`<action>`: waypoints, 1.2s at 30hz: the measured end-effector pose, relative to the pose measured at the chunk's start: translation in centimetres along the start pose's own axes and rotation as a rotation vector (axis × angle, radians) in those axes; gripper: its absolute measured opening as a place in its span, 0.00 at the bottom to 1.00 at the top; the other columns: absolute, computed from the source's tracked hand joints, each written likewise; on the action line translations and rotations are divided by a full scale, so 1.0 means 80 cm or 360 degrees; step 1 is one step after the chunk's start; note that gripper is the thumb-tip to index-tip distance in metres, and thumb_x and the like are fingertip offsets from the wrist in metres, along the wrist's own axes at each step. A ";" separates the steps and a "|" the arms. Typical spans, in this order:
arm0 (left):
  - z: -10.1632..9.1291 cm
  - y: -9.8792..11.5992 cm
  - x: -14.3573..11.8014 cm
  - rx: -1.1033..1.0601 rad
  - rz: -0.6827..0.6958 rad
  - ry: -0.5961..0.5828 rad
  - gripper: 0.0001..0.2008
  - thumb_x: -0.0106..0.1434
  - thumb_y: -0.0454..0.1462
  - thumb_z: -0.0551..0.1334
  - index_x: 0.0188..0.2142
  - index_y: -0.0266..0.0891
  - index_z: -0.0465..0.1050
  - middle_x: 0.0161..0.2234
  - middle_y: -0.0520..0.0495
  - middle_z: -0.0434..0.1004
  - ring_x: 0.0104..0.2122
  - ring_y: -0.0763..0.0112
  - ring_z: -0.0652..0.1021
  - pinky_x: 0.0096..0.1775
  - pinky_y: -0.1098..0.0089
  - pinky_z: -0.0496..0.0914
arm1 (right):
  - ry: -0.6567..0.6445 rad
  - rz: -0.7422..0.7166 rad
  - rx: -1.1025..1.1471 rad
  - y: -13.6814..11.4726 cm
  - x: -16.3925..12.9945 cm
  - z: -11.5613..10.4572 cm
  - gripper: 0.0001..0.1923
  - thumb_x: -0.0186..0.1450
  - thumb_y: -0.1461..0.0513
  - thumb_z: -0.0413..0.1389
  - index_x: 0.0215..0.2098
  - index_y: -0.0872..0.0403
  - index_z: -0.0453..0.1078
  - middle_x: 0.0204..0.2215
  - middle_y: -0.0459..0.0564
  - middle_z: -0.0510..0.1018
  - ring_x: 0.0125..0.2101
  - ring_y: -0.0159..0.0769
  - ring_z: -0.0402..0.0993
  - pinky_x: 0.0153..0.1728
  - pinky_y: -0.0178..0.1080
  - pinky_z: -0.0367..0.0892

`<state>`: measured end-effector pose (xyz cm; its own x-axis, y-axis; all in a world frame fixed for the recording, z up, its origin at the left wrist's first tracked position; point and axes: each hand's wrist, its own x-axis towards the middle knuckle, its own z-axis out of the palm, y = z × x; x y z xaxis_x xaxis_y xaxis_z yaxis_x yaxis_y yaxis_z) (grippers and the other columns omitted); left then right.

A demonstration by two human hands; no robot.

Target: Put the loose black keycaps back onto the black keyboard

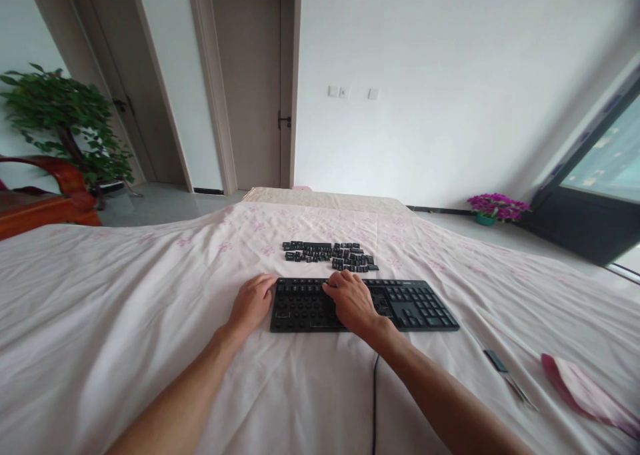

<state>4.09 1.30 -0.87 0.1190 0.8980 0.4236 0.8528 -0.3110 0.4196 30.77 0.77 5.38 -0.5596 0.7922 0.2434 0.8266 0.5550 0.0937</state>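
Black keyboard (365, 303) lies flat mid-bed on the pale sheet (125, 288), w/ many keycaps off at its left half; numpad end at right is uncovered. Plenty of bare sheet all round, esp. left and front. Left hand (253, 303) rests at the kbd's left edge, fingers loosely curled against it, holding nothing visible. Right hand (353, 301) lies palm-down on the middle of the kbd, fingers slightly spread, tips at the top row; can't tell if they pinch a cap. Loose keycaps (330, 255) sit in rows just beyond the kbd. Cable (375, 401) runs toward the viewer. Small tool (507, 375) and pink cloth (585, 391) lie well to the right.
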 end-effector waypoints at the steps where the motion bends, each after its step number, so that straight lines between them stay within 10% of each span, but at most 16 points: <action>1: 0.000 -0.001 0.000 -0.0005 0.0004 0.0001 0.22 0.57 0.24 0.54 0.48 0.38 0.76 0.50 0.44 0.77 0.51 0.66 0.74 0.57 0.64 0.63 | 0.0021 0.0042 0.0078 0.008 0.002 0.002 0.18 0.64 0.69 0.49 0.45 0.47 0.76 0.43 0.49 0.75 0.43 0.38 0.65 0.42 0.38 0.57; 10: -0.001 -0.001 0.002 -0.0035 -0.0036 -0.0009 0.23 0.57 0.24 0.55 0.48 0.40 0.77 0.50 0.45 0.77 0.51 0.66 0.74 0.57 0.64 0.63 | 0.0058 0.0536 0.0028 0.078 0.062 0.012 0.12 0.66 0.58 0.53 0.38 0.47 0.79 0.40 0.50 0.77 0.44 0.39 0.67 0.44 0.37 0.58; 36: 0.002 -0.007 0.002 -0.0038 -0.0043 -0.0006 0.22 0.58 0.26 0.54 0.48 0.39 0.76 0.51 0.46 0.77 0.51 0.67 0.74 0.57 0.65 0.64 | -0.0112 0.0403 -0.0120 0.069 0.102 0.013 0.08 0.61 0.62 0.57 0.35 0.54 0.79 0.42 0.56 0.78 0.46 0.44 0.64 0.43 0.40 0.56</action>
<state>3.71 1.71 -1.18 0.0980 0.9072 0.4091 0.8434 -0.2939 0.4498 30.73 10.55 6.91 -0.3353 0.9205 0.2008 0.9414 0.3187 0.1107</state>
